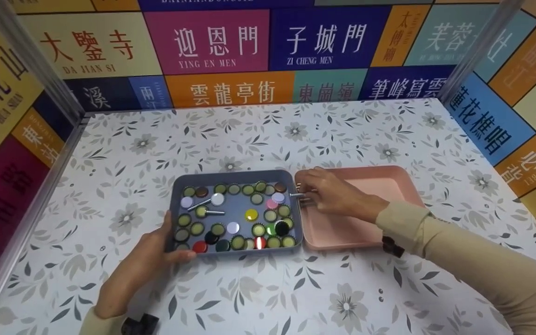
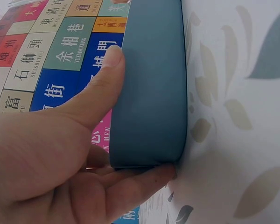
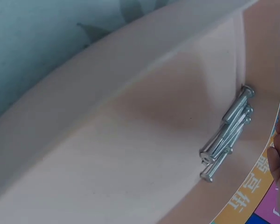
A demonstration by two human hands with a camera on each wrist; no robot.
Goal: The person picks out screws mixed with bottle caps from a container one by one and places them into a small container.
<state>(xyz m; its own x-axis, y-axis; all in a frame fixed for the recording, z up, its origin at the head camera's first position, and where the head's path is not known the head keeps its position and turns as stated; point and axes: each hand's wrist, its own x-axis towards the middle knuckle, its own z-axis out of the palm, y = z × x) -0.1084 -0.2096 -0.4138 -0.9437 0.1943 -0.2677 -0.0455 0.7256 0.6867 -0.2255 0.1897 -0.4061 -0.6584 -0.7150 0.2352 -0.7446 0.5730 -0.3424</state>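
My left hand [image 1: 149,251] grips the front left corner of a grey-blue tray [image 1: 236,211]. In the left wrist view the thumb lies along the rim of the tray wall [image 2: 151,84], and fingers reach around the corner. Bottle caps [image 1: 251,214] of several colours are spread in this tray, some face down, with two metal bolts [image 1: 214,212] among them. Over the rims where the two trays meet, my right hand [image 1: 328,190] pinches another bolt [image 1: 297,195] that points left. Several bolts [image 3: 226,133] lie against the wall inside the pink tray [image 3: 144,154].
The pink tray stands directly right of the grey-blue one on a flower-patterned tabletop [image 1: 268,149]. Colourful panels with Chinese lettering [image 1: 207,42] enclose the back and sides. Dark wrist devices [image 1: 140,324] sit at both cuffs.
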